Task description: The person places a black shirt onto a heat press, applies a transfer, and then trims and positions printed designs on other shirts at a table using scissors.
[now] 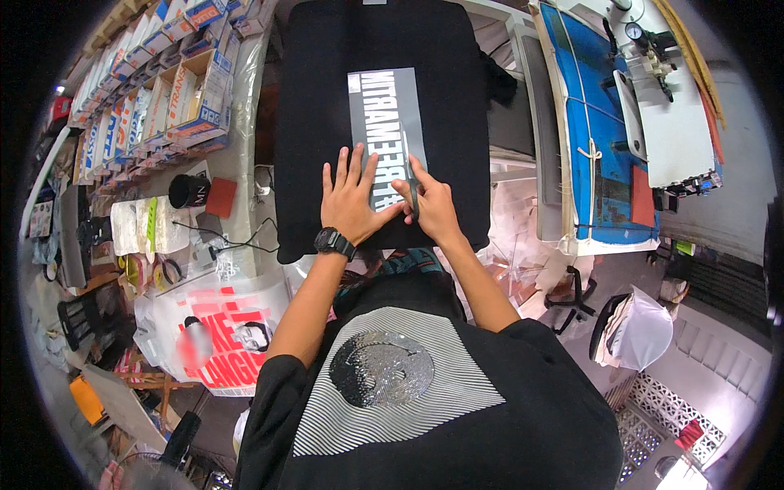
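Observation:
A grey transfer film strip (383,102) with large white lettering lies lengthwise on black fabric (318,82), spread over a flat board. My left hand (353,196), with a dark watch (334,242) at the wrist, rests with fingers spread over the strip's left edge and near end. Closed round the dark handles of what look like scissors (413,200), my right hand (433,204) sits at the strip's right edge. A narrow pale blade points away from me along the lettering. Part of the strip's near end is hidden under my hands.
Open cartons (192,98) of rolls stand on the left bench, with a black mug (189,191) and a reddish square (220,198). A blue board (584,122) tied with cord stands at the right, near a machine with a pressure gauge (634,31). A printed sheet (220,335) lies lower left.

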`<state>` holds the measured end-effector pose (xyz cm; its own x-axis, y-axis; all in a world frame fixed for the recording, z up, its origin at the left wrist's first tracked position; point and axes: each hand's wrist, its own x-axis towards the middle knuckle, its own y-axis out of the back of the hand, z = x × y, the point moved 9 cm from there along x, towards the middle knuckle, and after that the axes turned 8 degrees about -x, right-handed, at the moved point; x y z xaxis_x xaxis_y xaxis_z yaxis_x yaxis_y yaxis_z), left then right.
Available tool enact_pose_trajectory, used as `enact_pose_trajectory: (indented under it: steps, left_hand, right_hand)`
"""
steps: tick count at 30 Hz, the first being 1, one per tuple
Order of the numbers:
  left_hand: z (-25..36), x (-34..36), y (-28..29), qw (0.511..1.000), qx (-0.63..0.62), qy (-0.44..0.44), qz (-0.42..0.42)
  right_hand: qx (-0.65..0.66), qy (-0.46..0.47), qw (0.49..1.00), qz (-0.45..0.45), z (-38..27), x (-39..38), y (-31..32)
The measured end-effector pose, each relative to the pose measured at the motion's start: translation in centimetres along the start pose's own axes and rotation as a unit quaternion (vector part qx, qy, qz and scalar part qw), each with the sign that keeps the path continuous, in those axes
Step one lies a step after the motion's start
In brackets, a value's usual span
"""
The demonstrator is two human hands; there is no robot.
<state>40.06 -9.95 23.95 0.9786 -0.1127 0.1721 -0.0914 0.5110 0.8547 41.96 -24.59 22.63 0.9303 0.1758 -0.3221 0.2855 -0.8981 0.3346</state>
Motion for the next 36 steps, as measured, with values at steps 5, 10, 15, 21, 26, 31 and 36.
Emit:
enact_pose_trajectory:
  steps: [5,10,15,21,26,31,36]
  left_hand:
    - [0.0,0.0,0.2,1.0,0.011,0.004,-0.001]
    - [0.5,0.3,0.4,1.0,0.001,0.004,-0.003]
    - [0.2,0.2,0.5,1.0,-0.004,0.009,0.0]
    - [0.0,0.3,0.3,1.0,-0.017,0.013,-0.014]
    - [-0.1,0.3,0.2,0.999,-0.019,0.018,-0.021]
    - [-0.3,0.2,0.1,0.999,-0.009,0.023,-0.023]
    - [-0.4,0.2,0.2,0.999,-0.021,0.021,-0.021]
  right_hand:
    - [-0.004,0.015,1.0,0.001,-1.6,0.9,0.2]
    - [-0.068,0.057,0.996,0.027,-1.4,2.5,0.8]
    - [-0.043,0.035,0.998,0.005,-1.5,3.8,0.3]
    - [-0.031,0.039,0.999,0.004,-2.0,5.4,0.4]
    - [-0.024,0.029,0.999,0.006,-2.9,6.5,0.6]
    - [-0.018,0.031,0.999,0.011,-3.0,8.3,0.6]
    - [-0.028,0.079,0.996,0.045,-5.7,12.5,1.9]
